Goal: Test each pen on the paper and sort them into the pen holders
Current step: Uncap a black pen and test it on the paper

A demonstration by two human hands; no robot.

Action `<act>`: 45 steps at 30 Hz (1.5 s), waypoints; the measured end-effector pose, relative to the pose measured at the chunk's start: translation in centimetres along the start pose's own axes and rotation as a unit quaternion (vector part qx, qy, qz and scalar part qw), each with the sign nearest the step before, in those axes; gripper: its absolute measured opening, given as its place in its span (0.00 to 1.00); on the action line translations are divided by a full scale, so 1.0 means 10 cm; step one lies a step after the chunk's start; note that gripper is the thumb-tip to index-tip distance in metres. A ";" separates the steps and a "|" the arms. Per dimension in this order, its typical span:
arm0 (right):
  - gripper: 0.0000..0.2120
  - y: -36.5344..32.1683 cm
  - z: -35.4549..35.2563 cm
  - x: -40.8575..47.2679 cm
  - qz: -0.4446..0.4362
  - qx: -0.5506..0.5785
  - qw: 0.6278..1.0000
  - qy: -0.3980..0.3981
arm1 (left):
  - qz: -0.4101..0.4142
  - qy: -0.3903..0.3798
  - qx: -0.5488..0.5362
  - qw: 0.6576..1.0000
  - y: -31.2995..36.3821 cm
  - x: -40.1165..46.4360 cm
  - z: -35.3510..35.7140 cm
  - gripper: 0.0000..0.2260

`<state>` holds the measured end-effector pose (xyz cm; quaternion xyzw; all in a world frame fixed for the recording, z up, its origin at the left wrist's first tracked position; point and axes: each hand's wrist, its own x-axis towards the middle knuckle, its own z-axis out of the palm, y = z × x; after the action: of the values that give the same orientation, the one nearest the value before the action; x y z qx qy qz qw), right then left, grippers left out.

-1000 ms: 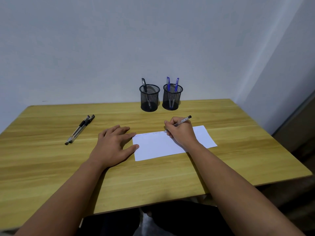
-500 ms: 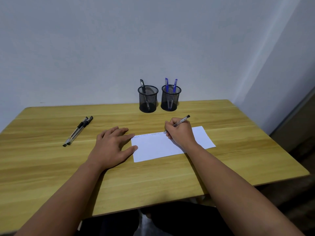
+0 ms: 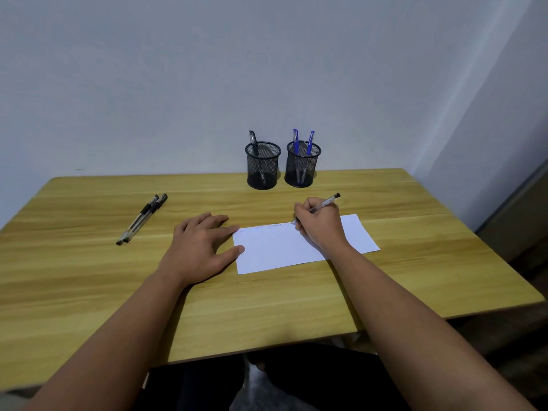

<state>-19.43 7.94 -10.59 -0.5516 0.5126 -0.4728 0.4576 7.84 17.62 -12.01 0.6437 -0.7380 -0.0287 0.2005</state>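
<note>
- the step in hand is the test: the right hand point(image 3: 321, 225) has its grip closed on a clear pen point(image 3: 321, 204), and the tip looks to be down on the paper point(image 3: 281, 250) near its far edge.
- just left of that tip there are a few faint scribbles in a row along the paper's far edge. they are too small to read.
- the left hand point(image 3: 201, 247) lies flat with fingers spread, holding nothing. its fingertips touch the near-left edge of the paper, so it looks like it keeps the sheet from sliding.
- beyond the right hand's grip stand two mesh pen holders. the left holder point(image 3: 263, 169) has one black pen point(image 3: 254, 143) in it. the right holder point(image 3: 302, 167) has two blue pens point(image 3: 301, 140).
- far to the left of the left hand, two more pens point(image 3: 142, 218) lie side by side on the worktop point(image 3: 267, 307), not yet tested.
- next, i think, the person must look at the mark, lift the pen, and reach forward to drop it in the holder that fits. i cannot tell its ink colour yet.
</note>
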 end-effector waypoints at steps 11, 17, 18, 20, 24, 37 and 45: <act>0.18 0.05 0.01 0.03 -0.020 -0.020 1.000 0.005 | 0.002 -0.002 0.002 1.000 0.00 0.00 0.00 0.28; 0.19 0.04 0.00 0.03 -0.028 -0.021 0.999 0.015 | 0.003 0.002 0.003 1.000 -0.01 0.00 0.00 0.28; 0.19 0.04 0.00 0.03 -0.026 -0.020 0.999 0.018 | 0.004 0.002 0.004 1.000 -0.01 0.00 0.00 0.28; 0.18 0.03 0.00 0.03 -0.022 -0.015 0.999 0.023 | 0.004 0.000 0.004 1.000 -0.01 0.00 0.00 0.28; 0.19 0.03 0.00 0.02 -0.021 -0.022 0.999 0.023 | -0.001 0.002 0.003 1.000 -0.01 0.00 0.01 0.28; 0.19 0.03 0.00 0.03 -0.037 -0.032 0.998 0.042 | 0.000 0.003 0.002 1.000 0.00 0.00 0.01 0.28; 0.18 0.04 -0.01 0.05 -0.033 -0.044 0.998 0.034 | -0.001 0.005 -0.001 1.000 0.00 -0.01 0.00 0.28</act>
<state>-19.52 7.46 -10.99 -0.5713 0.5296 -0.4832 0.3996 7.81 17.69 -12.06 0.6445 -0.7364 -0.0264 0.2042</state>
